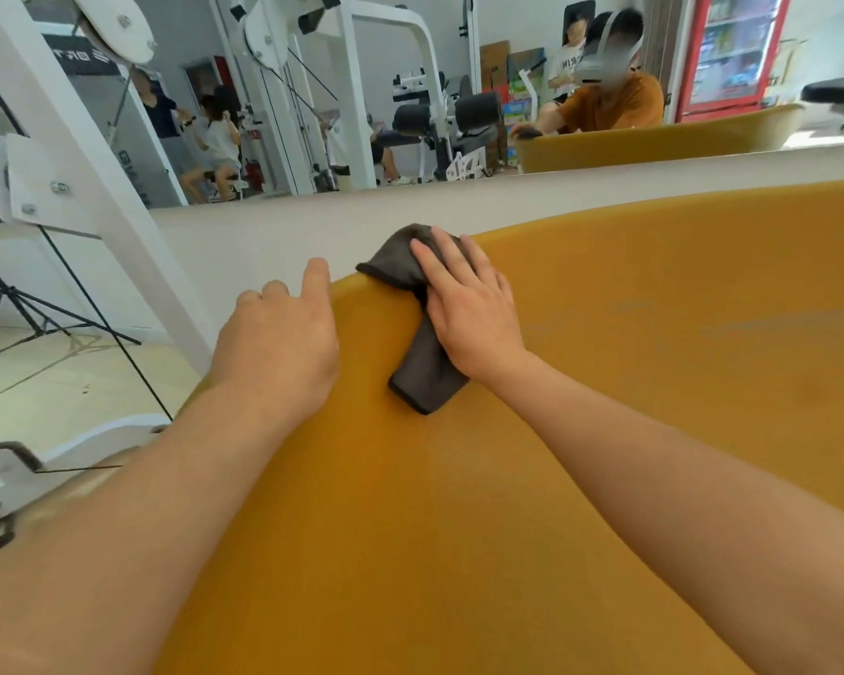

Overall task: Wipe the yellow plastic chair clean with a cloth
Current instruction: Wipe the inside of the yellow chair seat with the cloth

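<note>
The yellow plastic chair [629, 382] fills the lower right of the head view, its curved top rim running from the left up to the right. A dark grey cloth [425, 377] is draped over that rim. My right hand [464, 304] lies flat on the cloth with straight fingers, pressing it against the chair. My left hand [279, 338] holds the chair's rim just left of the cloth, fingers curled over the far edge, thumb out of sight.
A low white ledge [274, 231] runs right behind the chair below a wall mirror [459, 90] that reflects the chair, people and gym machines. A white machine frame [69, 153] and a black tripod [25, 309] stand at the left on a pale floor.
</note>
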